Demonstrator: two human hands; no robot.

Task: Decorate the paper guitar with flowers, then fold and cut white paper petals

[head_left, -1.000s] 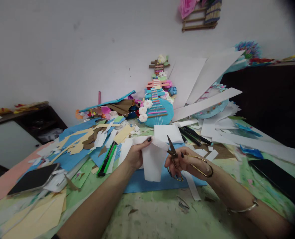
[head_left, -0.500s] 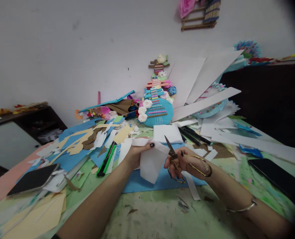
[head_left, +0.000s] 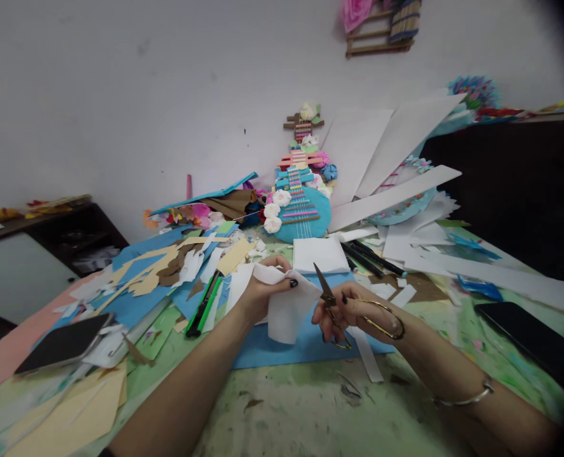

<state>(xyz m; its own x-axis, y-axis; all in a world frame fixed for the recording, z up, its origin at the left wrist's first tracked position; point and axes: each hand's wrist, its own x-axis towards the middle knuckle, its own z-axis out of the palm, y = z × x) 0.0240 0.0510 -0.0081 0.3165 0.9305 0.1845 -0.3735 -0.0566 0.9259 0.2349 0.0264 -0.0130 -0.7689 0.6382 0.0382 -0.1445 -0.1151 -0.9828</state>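
My left hand [head_left: 263,293] pinches a white sheet of paper [head_left: 286,317] between thumb and fingers. The sheet curls and hangs down over a blue sheet [head_left: 263,352] on the table. In my right hand [head_left: 342,314] is a pair of gold-handled scissors [head_left: 328,293], its blades pointing up and to the left, just right of the paper. The blades look closed together and apart from the sheet. A narrow white strip [head_left: 368,358] lies under my right hand. Behind my hands rests a stack of white square paper [head_left: 321,255].
A green craft knife [head_left: 204,304] and paper scraps lie to the left, near a phone [head_left: 65,343]. Black markers [head_left: 375,257] sit behind my right hand; another dark phone [head_left: 524,336] is far right. A blue paper lute [head_left: 305,212] with white flowers leans against the wall.
The white paper has curled, its lower edge rising slightly, and the left fingers now show above it. My right hand with the scissors has shifted very slightly left.
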